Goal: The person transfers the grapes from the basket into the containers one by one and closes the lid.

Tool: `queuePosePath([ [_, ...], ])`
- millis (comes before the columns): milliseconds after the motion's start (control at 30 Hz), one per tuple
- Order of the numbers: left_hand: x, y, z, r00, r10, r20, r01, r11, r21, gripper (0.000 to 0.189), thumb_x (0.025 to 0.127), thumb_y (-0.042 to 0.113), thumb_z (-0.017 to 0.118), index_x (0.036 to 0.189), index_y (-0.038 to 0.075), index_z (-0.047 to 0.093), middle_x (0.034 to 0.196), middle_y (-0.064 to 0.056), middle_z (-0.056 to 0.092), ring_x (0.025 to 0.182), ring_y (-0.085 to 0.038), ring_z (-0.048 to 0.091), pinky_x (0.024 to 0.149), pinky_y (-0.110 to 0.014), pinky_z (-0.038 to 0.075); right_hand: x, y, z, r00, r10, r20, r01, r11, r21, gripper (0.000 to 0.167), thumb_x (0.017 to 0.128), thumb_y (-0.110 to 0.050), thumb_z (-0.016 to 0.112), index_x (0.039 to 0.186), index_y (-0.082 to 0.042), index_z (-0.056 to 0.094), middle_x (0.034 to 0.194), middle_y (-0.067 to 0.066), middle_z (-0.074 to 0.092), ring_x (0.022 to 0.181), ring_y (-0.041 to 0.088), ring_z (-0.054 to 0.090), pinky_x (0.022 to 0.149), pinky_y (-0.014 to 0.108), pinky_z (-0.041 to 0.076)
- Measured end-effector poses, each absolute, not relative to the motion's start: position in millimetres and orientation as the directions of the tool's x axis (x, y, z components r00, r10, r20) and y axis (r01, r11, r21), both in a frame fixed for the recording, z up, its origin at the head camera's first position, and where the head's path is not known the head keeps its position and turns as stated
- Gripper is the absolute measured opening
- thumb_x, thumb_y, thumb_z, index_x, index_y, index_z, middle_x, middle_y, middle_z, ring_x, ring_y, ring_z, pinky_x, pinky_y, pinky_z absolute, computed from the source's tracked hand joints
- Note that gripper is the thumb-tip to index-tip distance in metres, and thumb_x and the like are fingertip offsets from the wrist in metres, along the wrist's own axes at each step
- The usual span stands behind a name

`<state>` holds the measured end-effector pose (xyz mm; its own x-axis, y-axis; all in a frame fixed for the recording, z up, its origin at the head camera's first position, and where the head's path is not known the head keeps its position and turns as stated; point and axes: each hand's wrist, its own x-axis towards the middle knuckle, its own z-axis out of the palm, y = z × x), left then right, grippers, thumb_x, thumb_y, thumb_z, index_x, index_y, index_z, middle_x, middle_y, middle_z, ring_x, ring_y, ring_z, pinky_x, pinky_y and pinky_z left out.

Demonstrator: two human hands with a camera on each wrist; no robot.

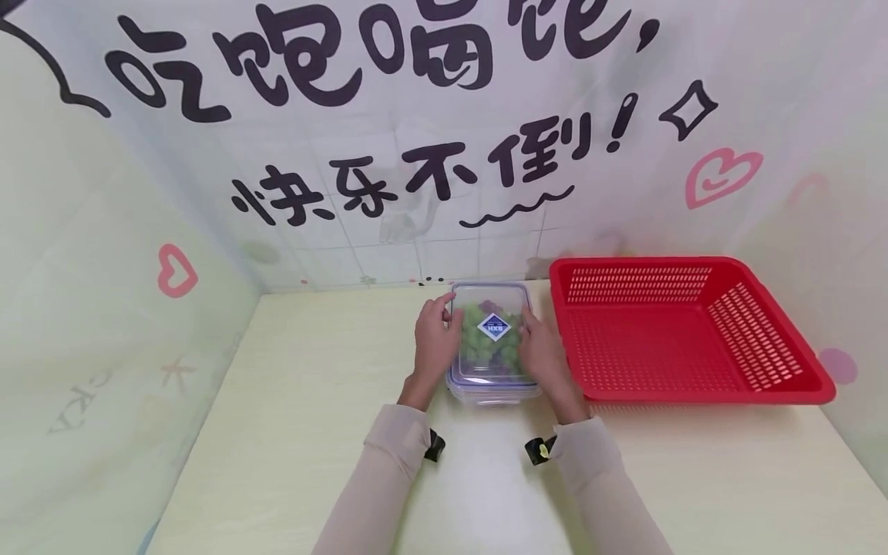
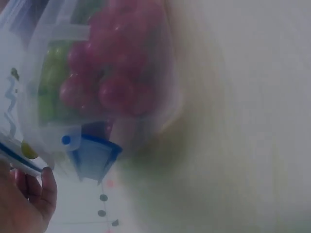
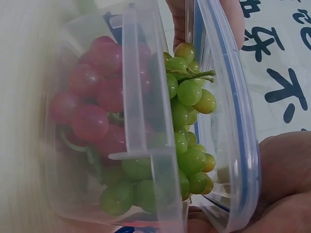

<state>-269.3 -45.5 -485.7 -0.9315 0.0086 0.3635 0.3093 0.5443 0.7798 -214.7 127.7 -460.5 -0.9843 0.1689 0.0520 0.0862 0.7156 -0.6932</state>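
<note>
A clear plastic food box [image 3: 141, 104] sits on the table, filled with red grapes [image 3: 92, 92] and green grapes [image 3: 192, 162]. Just above its rim is a clear lid [image 1: 489, 297] with a blue seal and a blue diamond label; the right wrist view shows a gap between lid and box, with green grapes rising into it. My left hand [image 1: 435, 339] holds the lid's left edge, and its fingers [image 2: 47, 191] show in the left wrist view. On the opposite edge, my right hand [image 1: 546, 354] grips the lid. A blue-edged clip [image 2: 95, 155] hangs near the box's end.
A red perforated plastic basket [image 1: 645, 331] stands right of the box, close to my right hand. Behind the pale table [image 1: 333, 401] hangs a printed curtain [image 1: 388, 223] with black lettering. Black straps [image 1: 433, 445] are on both wrists.
</note>
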Motion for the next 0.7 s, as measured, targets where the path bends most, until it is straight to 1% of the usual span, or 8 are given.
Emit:
queuePosePath([
  [67, -268, -41, -486, -0.944, -0.006, 0.329, 0.257, 0.612, 0.748, 0.044, 0.097, 0.015, 0.059, 0.139, 0.002, 0.055, 0.09, -0.012, 0.052, 0.077, -0.023, 0.048, 0.065, -0.033, 0.044, -214, 127, -462, -0.984, 0.171, 0.042, 0.092, 0.701, -0.707, 0.05, 0.102, -0.009, 0.044, 0.151, -0.002, 0.039, 0.146, 0.025, 0.048, 0.127, 0.044, 0.051, 0.104, 0.058, 0.042],
  [133, -266, -38, -485, -0.957, 0.004, 0.29, 0.221, 0.656, 0.722, 0.052, 0.097, 0.017, 0.056, 0.146, 0.002, 0.046, 0.101, -0.016, 0.052, 0.087, -0.026, 0.049, 0.072, -0.038, 0.048, -214, 127, -465, -0.983, 0.181, 0.033, 0.101, 0.684, -0.723, 0.048, 0.103, -0.01, 0.044, 0.15, -0.002, 0.04, 0.146, 0.024, 0.049, 0.128, 0.042, 0.051, 0.106, 0.056, 0.042],
  [233, -264, -38, -483, -0.968, 0.032, 0.248, 0.205, 0.669, 0.714, 0.058, 0.098, 0.02, 0.053, 0.15, -0.001, 0.039, 0.121, -0.022, 0.047, 0.108, -0.033, 0.049, 0.088, -0.045, 0.051, -214, 127, -467, -0.978, 0.208, 0.019, 0.127, 0.662, -0.739, 0.043, 0.104, -0.017, 0.046, 0.145, -0.004, 0.047, 0.135, 0.023, 0.058, 0.117, 0.038, 0.056, 0.098, 0.053, 0.047],
  [333, -264, -41, -481, -0.978, 0.065, 0.198, 0.193, 0.647, 0.738, 0.059, 0.099, 0.021, 0.05, 0.15, -0.004, 0.037, 0.132, -0.025, 0.042, 0.122, -0.038, 0.045, 0.098, -0.049, 0.048, -217, 127, -469, -0.974, 0.227, 0.014, 0.143, 0.659, -0.738, 0.035, 0.105, -0.022, 0.048, 0.135, -0.005, 0.05, 0.119, 0.023, 0.062, 0.1, 0.035, 0.057, 0.085, 0.05, 0.049],
  [433, -267, -44, -480, -0.983, 0.102, 0.152, 0.182, 0.639, 0.747, 0.059, 0.1, 0.022, 0.049, 0.151, -0.003, 0.034, 0.138, -0.027, 0.04, 0.128, -0.039, 0.044, 0.105, -0.049, 0.045, -221, 127, -469, -0.972, 0.234, 0.018, 0.146, 0.664, -0.733, 0.032, 0.104, -0.022, 0.049, 0.132, -0.004, 0.049, 0.115, 0.024, 0.061, 0.1, 0.035, 0.056, 0.084, 0.049, 0.049],
  [533, -270, -46, -481, -0.981, 0.144, 0.133, 0.195, 0.64, 0.743, 0.058, 0.101, 0.022, 0.047, 0.152, -0.003, 0.033, 0.14, -0.029, 0.041, 0.13, -0.04, 0.043, 0.11, -0.048, 0.041, -226, 128, -469, -0.969, 0.247, 0.026, 0.15, 0.663, -0.733, 0.029, 0.103, -0.016, 0.048, 0.129, -0.002, 0.048, 0.11, 0.025, 0.06, 0.099, 0.036, 0.056, 0.084, 0.048, 0.049],
  [600, -271, -47, -482, -0.977, 0.162, 0.136, 0.209, 0.639, 0.74, 0.058, 0.1, 0.021, 0.047, 0.151, -0.004, 0.033, 0.14, -0.03, 0.041, 0.131, -0.042, 0.043, 0.11, -0.049, 0.041, -229, 128, -470, -0.969, 0.248, 0.02, 0.152, 0.656, -0.74, 0.025, 0.104, -0.015, 0.045, 0.125, -0.002, 0.047, 0.104, 0.024, 0.058, 0.095, 0.035, 0.055, 0.081, 0.046, 0.049],
  [700, -272, -46, -483, -0.976, 0.165, 0.146, 0.218, 0.626, 0.749, 0.058, 0.1, 0.021, 0.048, 0.151, -0.005, 0.035, 0.14, -0.031, 0.041, 0.13, -0.043, 0.043, 0.11, -0.05, 0.041, -233, 129, -472, -0.972, 0.236, -0.007, 0.159, 0.632, -0.758, 0.023, 0.104, -0.014, 0.038, 0.122, -0.001, 0.045, 0.103, 0.023, 0.056, 0.094, 0.034, 0.054, 0.079, 0.044, 0.047],
])
